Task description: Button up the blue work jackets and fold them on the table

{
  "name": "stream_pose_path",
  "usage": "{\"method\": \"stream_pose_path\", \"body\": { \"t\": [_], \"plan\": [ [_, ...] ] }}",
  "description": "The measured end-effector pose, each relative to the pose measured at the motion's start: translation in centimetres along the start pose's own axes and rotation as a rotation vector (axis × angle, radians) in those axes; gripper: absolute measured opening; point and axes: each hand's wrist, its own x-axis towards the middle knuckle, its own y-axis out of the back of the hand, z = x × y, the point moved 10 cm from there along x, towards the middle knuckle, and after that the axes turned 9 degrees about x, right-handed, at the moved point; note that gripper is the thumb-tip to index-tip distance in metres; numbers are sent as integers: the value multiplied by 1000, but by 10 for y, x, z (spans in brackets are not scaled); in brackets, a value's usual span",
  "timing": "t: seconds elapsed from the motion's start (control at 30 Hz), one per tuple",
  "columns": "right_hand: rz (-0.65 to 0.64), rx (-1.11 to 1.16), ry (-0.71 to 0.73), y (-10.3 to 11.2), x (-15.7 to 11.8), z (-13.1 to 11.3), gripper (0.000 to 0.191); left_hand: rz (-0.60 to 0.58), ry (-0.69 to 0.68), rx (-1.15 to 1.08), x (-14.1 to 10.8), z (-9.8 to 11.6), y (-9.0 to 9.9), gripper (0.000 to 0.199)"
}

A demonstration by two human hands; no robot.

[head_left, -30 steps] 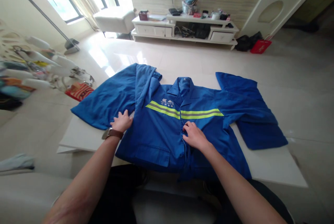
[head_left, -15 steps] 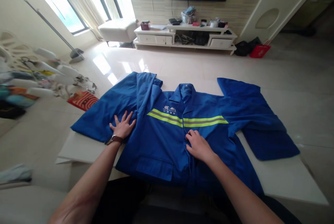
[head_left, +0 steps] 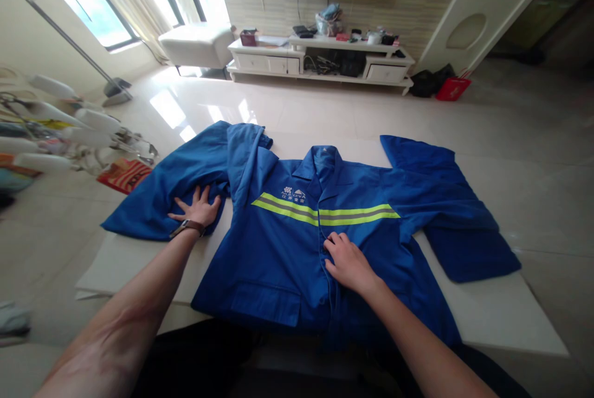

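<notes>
A blue work jacket (head_left: 273, 246) lies spread front side up, collar away from me, with a yellow-green and grey reflective stripe and white lettering on its chest. Its sleeves reach out to both sides. My left hand (head_left: 197, 207), with a watch at the wrist, presses flat on the left sleeve (head_left: 153, 190), fingers spread. Bent fingers of my right hand (head_left: 348, 262) grip the front placket just below the stripe; their tips are partly hidden.
Under the jacket is a white table (head_left: 505, 317). Beyond it stand a low white TV cabinet (head_left: 269, 64) and a pale stool (head_left: 199, 48). At the left are white thread cones (head_left: 99, 121) and a red-striped bag (head_left: 123, 174). A red bag (head_left: 452, 88) sits on the far floor.
My left hand has slid outward to the left along the sleeve, and a gap showing the table has opened between sleeve and body. My right hand keeps its place on the placket.
</notes>
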Motion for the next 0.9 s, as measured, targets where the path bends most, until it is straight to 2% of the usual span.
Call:
{"method": "stream_pose_path", "body": {
  "t": [0.17, 0.3, 0.43, 0.73, 0.83, 0.9],
  "plan": [
    [-5, -20, 1, -1, -1, -2, 21, -1, 75, -14, -35, -10, -6, 78],
    [2, -58, -5, -4, 0, -4, 23, 21, 92, -14, -47, -10, -10, 81],
    [12, -78, -10, -6, 2, -6, 22, 19, 96, -15, -35, -4, -12, 83],
    [28, -86, 1, -5, 8, -7, 17, 17, 77, -11, 18, 27, -15, 84],
    [16, -50, 4, -1, 9, -3, 16, -23, 45, -15, 18, 28, -11, 84],
    [1, -12, -9, 2, 8, 3, 18, -56, -6, -13, 8, 29, -4, 80]
  ]
}}
